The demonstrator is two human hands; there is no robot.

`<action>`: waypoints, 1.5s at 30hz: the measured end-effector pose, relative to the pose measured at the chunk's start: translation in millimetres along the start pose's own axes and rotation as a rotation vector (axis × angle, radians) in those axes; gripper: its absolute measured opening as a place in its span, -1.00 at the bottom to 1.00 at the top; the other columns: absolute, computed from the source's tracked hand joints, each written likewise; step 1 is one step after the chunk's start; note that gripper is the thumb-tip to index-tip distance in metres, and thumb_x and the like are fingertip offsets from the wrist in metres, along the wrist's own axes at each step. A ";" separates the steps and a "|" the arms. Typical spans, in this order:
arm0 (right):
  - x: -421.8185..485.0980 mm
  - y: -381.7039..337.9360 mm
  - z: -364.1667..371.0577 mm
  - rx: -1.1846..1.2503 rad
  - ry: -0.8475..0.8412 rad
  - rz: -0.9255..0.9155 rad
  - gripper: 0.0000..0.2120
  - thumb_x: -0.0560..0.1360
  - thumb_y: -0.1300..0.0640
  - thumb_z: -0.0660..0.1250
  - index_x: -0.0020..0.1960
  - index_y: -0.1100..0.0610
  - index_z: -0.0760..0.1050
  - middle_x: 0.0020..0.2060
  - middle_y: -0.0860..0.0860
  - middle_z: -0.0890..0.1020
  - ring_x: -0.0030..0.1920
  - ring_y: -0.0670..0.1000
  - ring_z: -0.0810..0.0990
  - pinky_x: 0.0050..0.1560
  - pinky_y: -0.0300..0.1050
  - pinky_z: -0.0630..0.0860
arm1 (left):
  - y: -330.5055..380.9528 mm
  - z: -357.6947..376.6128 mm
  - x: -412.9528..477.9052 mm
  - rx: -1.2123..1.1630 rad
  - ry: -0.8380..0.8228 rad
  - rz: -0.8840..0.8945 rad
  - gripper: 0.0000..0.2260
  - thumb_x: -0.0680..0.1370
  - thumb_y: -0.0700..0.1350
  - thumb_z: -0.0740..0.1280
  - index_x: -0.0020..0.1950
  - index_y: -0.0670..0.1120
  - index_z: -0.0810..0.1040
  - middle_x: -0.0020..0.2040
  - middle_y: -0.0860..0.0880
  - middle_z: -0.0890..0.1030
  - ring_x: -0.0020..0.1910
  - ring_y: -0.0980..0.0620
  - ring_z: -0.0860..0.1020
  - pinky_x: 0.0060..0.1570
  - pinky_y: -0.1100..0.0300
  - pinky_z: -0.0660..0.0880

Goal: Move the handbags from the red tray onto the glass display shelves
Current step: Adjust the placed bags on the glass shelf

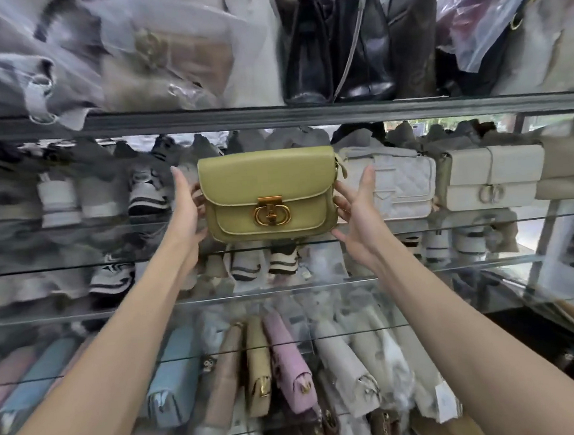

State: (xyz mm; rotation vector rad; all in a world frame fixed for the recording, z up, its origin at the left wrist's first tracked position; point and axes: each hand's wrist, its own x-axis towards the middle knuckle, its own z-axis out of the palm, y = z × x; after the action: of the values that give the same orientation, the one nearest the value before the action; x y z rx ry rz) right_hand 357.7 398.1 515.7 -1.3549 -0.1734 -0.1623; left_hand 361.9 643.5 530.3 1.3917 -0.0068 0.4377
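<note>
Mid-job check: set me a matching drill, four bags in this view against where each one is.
Things:
1 green handbag
2 white quilted bag
3 pink bag
4 black bag

Places:
A on the top shelf
B between the left hand and the right hand
C immediately right of the green handbag
D far below the green handbag

Pairs: 1-B, 2-C, 3-D, 4-A

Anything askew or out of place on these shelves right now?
Only the olive-green handbag: it stands forward of the white quilted bag and cream bag in its row, at the front edge of the glass shelf, between the left hand and right hand. Nothing looks spilled or damaged.
</note>
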 end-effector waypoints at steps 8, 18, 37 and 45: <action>38.5 8.0 40.0 0.014 -0.045 0.038 -0.16 0.56 -0.49 -0.25 0.61 -0.02 0.25 0.55 0.03 0.36 0.27 -0.07 0.40 0.44 0.10 0.28 | -3.2 -23.5 35.9 0.037 0.040 -0.012 -0.43 0.61 0.38 -0.16 0.26 0.15 0.51 0.01 0.18 0.60 -0.02 0.25 0.52 -0.04 0.17 0.43; 79.6 25.3 46.8 -0.017 -0.021 0.072 -0.14 0.54 -0.50 -0.26 0.57 -0.05 0.35 0.44 -0.06 0.51 0.18 -0.15 0.53 0.34 0.00 0.38 | -31.0 -19.8 72.4 0.066 0.077 -0.019 -0.33 0.56 0.45 -0.08 0.50 0.12 0.39 0.32 0.10 0.57 0.19 0.17 0.55 0.01 0.13 0.54; 79.4 31.7 19.2 0.142 -0.004 0.209 -0.12 0.60 -0.45 -0.10 0.68 0.15 0.00 0.64 0.12 0.15 0.64 0.14 0.10 0.62 0.13 0.13 | -46.7 -2.0 46.1 0.139 0.356 0.117 -0.44 0.57 0.40 0.08 0.30 0.02 0.48 0.35 0.05 0.47 0.33 0.04 0.42 0.39 0.01 0.31; 14.8 9.2 -90.2 0.191 0.082 0.222 -0.70 0.71 -0.07 0.14 0.12 0.10 0.55 -0.06 -0.03 0.64 -0.08 -0.07 0.62 -0.12 -0.17 0.51 | -55.2 122.1 -25.1 0.101 0.024 0.135 -0.68 0.68 0.16 0.13 -0.07 0.00 0.52 -0.16 0.03 0.58 -0.14 0.06 0.53 -0.03 0.12 0.44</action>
State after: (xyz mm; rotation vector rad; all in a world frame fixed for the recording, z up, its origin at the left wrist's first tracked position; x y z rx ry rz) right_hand 376.8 311.6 491.6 -1.1652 0.0310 -0.0136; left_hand 385.9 514.1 494.9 1.4901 -0.0598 0.5736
